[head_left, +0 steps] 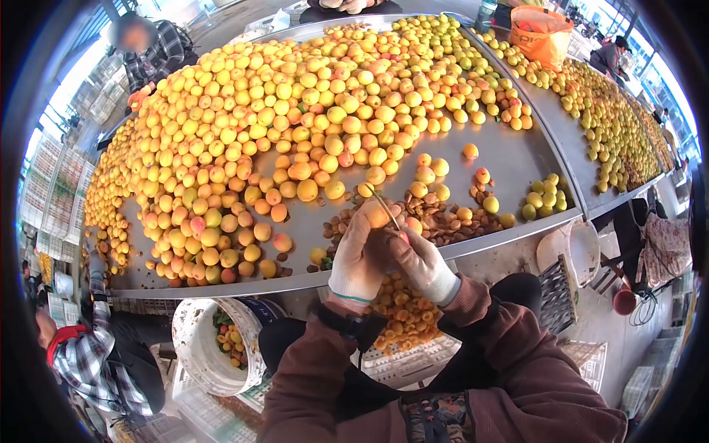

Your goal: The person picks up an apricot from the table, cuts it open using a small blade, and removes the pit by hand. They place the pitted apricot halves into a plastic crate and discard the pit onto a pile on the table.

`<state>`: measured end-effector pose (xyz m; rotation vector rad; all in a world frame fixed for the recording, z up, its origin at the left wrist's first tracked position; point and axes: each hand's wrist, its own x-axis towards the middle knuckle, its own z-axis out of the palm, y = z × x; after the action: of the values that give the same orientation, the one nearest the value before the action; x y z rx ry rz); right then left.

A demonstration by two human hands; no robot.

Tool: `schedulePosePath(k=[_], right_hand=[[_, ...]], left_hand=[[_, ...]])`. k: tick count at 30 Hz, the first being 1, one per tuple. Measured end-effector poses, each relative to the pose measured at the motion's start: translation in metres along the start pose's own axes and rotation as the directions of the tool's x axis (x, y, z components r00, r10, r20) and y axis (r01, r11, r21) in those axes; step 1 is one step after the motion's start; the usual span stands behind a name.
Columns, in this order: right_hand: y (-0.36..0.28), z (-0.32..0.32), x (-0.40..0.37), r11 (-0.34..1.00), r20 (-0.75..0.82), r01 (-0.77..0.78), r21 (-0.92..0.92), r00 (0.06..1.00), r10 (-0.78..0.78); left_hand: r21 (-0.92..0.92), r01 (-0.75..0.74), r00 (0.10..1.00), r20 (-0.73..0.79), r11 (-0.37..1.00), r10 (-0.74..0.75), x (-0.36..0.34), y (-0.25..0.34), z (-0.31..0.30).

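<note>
My left hand (356,255), in a pale work glove, is closed around a yellow-orange apricot (377,215). Close against it, my gloved right hand (422,264) grips a small knife (385,204), its thin blade slanting across the fruit. Most of the knife's handle is hidden by the fingers. Both hands are over the near edge of the metal table (487,151). Beyond them lies a heap of brown apricot pits (461,227) with a few whole apricots. Below my hands, opened apricot halves (405,319) fill a crate at my lap.
A large mound of apricots (244,111) covers much of the table. Greener fruit (546,198) sits near the right divider. A white bucket (214,347) stands at lower left, another bucket (569,251) at right. An orange bag (541,35) is at the back. Other people work around the table.
</note>
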<state>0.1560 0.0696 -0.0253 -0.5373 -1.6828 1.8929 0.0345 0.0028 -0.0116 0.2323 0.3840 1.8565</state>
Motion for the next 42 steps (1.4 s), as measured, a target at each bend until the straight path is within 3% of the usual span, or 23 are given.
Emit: schedulePosePath(k=[2,4,5,6,11,13,17,19,21,23,25,28,34,37,42], right_hand=[[-0.007,-0.003,-0.001,0.992,0.044,-0.098,0.076,0.995,0.095],[-0.011,-0.006,-0.002,0.993,0.031,-0.098,0.068,0.995,0.096],[-0.011,-0.008,-0.003,0.990,0.029,-0.100,0.100,0.995,0.097],[-0.011,-0.011,-0.003,0.986,0.028,-0.102,0.130,0.995,0.099],[0.008,-0.021,-0.001,0.997,0.073,-0.058,0.054,0.996,0.054],[-0.003,-0.013,-0.003,0.998,0.093,-0.052,0.035,0.994,0.048],[0.004,-0.013,-0.002,0.990,0.112,-0.102,0.095,0.989,0.091],[0.001,-0.014,-0.002,0.993,0.146,-0.095,0.076,0.986,0.084],[-0.008,-0.012,-0.003,0.995,0.179,-0.088,0.057,0.981,0.076],[-0.022,-0.007,-0.006,0.991,0.182,-0.035,-0.128,0.982,0.058],[-0.021,-0.011,-0.006,0.990,0.213,-0.020,-0.138,0.976,0.049],[-0.018,-0.014,-0.007,0.985,0.239,-0.018,-0.173,0.969,0.060],[-0.030,-0.016,-0.009,0.960,0.259,0.058,-0.275,0.966,0.015],[-0.033,-0.018,-0.009,0.953,0.262,0.073,-0.294,0.965,0.007],[-0.031,-0.020,-0.012,0.948,0.253,0.056,-0.312,0.967,0.027]], left_hand=[[0.274,-0.096,0.990,-0.075,0.957,0.121,0.000,0.004,0.013],[0.306,-0.082,0.986,-0.113,0.949,0.122,0.000,0.014,0.019],[0.598,-0.124,0.970,-0.094,0.792,0.222,-0.002,0.017,0.022],[0.825,-0.140,0.950,-0.045,0.547,0.310,-0.003,0.021,0.023],[0.868,-0.173,0.947,0.018,0.466,0.320,-0.009,0.038,0.027],[0.931,-0.164,0.955,0.068,0.326,0.289,-0.010,0.044,0.027],[0.930,-0.193,0.957,0.109,0.312,0.268,-0.012,0.044,0.016],[0.871,-0.129,0.967,0.003,0.474,0.256,-0.016,0.046,0.027],[0.836,-0.143,0.973,0.019,0.529,0.232,-0.015,0.047,0.020],[0.798,-0.153,0.978,0.038,0.583,0.206,-0.016,0.049,0.019],[0.692,-0.079,0.991,-0.026,0.717,0.134,-0.019,0.051,0.030],[0.590,0.006,0.993,-0.099,0.808,0.065,-0.021,0.052,0.033],[0.685,-0.075,0.997,0.039,0.725,0.067,-0.018,0.054,0.023],[0.688,0.007,0.999,-0.039,0.726,0.027,-0.018,0.055,0.029],[0.688,0.013,0.999,-0.037,0.726,0.018,-0.019,0.056,0.032]])
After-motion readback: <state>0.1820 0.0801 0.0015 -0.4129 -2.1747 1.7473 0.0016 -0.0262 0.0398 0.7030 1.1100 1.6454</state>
